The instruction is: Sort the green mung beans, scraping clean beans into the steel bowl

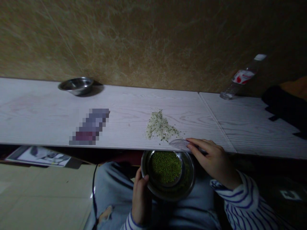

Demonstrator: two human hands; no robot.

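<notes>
My left hand is closed on the left rim of a steel bowl, its thumb over the edge. The bowl is just under the table's front edge, above my lap, and holds many small green beans. Between the thumb and fingers of my right hand is a thin, clear plastic piece with a rounded edge; its exact kind does not show. It lies low over the tabletop at the front edge, beside a loose pile of white grains mixed with green beans.
A second steel bowl stands at the back left of the white table. Nearer lies a pixelated flat object. A clear bottle stands by the wall, with dark cloth at the right. Papers sit below the tabletop.
</notes>
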